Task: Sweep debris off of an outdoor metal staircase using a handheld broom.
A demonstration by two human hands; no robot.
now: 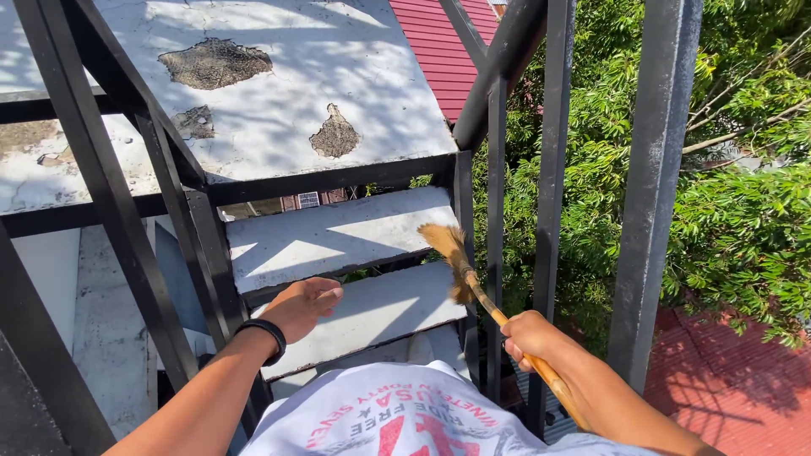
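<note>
Concrete landing, white and patched with bare spots, is seen at top, framed by black rails. Green trees and red roofs are seen beyond the rails. Two white steps are seen below the landing. Broom is gripped by right hand, fingers clenched round the wooden handle, bristles resting at the right end of the upper step. Left hand is held over the lower step, fingers loosely curled, nothing grasped. Black band is worn on left wrist.

Harsh sunlight, glare on the pale concrete landing, hard railing shadows (sharp focus throughout), mild edge distortion
</note>
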